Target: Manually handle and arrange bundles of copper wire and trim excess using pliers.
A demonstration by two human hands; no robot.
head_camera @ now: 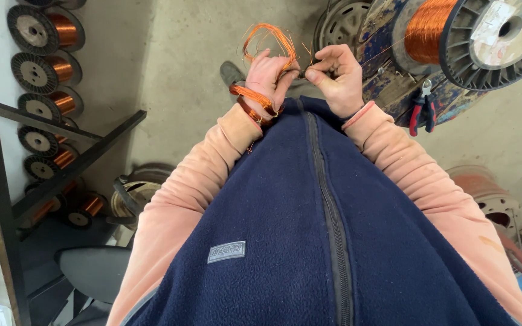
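Copper wire coil (267, 42) loops above the left hand (267, 78), clamped in its grip; further turns ring the wrist. Right hand (339, 78) pinches the strand's end just beside it. Large spool (454, 36) and pliers (423, 108) lie rightward.

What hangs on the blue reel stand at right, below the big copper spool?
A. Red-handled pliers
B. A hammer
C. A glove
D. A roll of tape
A: red-handled pliers hang on the stand's edge, just below the big spool, right of the right hand.
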